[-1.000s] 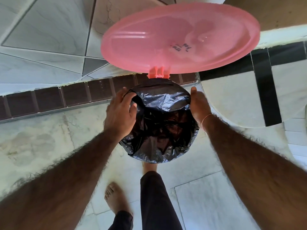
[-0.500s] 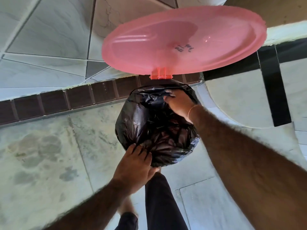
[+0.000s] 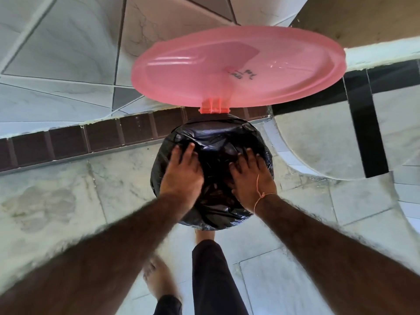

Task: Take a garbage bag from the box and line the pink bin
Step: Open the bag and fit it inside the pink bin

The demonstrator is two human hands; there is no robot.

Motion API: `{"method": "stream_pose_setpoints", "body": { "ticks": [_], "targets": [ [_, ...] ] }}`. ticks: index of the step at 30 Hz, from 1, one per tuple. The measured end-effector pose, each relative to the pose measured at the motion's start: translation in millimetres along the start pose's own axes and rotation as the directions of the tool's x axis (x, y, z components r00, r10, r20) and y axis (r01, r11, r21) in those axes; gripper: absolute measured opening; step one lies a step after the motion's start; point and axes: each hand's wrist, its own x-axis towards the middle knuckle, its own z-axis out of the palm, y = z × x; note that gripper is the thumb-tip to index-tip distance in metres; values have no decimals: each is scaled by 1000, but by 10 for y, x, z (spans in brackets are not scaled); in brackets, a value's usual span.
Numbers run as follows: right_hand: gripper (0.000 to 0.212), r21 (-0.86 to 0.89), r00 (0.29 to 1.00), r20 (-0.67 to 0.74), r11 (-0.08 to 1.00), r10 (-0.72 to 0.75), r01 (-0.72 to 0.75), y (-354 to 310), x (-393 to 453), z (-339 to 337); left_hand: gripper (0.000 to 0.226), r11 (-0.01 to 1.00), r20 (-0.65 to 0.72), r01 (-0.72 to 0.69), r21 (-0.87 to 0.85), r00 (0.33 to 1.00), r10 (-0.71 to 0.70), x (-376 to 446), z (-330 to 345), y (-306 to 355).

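Note:
The pink bin stands on the floor below me with its round pink lid [image 3: 238,67] swung up on its hinge [image 3: 213,106]. A black garbage bag [image 3: 218,137] is draped over the bin's mouth and hides the rim and body. My left hand [image 3: 181,173] lies on the bag's left part with fingers stretched forward, pressing the plastic down. Beside it, my right hand [image 3: 250,178], with a thin orange thread at the wrist, presses the right part with spread fingers. The bag box is out of view.
A dark brown tiled skirting [image 3: 91,137] runs along the wall behind the bin. A white curved fixture with a black band [image 3: 363,133] sits to the right. My bare feet and dark trouser leg [image 3: 211,276] are just in front of the bin.
Both hands have come together on top of the bag. The left rose from the near edge, and the right slid back from the far rim.

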Motion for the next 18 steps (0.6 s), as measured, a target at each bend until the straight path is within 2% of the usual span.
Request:
{"method": "stream_pose_setpoints", "body": {
  "ticks": [3, 5, 8, 10, 12, 15, 17, 18],
  "targets": [
    [58, -166, 999, 51, 986, -18, 26, 106, 6, 81, 64, 984, 114, -16, 176, 993, -4, 31, 30, -214],
    [58, -128, 999, 35, 991, -38, 42, 97, -16, 64, 58, 981, 99, -69, 179, 994, 52, -33, 86, -262],
    [46, -12, 997, -77, 1000, -17, 16, 61, -42, -72, 38, 992, -89, -106, 61, 990, 112, -77, 91, -259],
    [31, 29, 976, -216, 998, -41, 49, 35, 0, -166, 24, 988, -222, -153, 0, 964, 149, -26, 75, -253],
    [29, 77, 935, -353, 996, -12, 42, 65, 70, -271, 30, 981, -312, -183, -66, 937, 154, 78, 9, -269],
    [40, 248, 861, -448, 959, 239, -137, 266, 241, -484, 58, 987, -351, -19, -158, 935, -39, 261, -131, -391],
    [33, 428, 826, -411, 881, 387, -200, 406, 342, -550, 60, 958, -342, 106, -266, 919, -197, 344, -218, -491],
    [27, 549, 838, -357, 818, 414, -171, 456, 379, -561, 56, 925, -340, 123, -359, 906, -252, 372, -234, -522]
  ]
}}
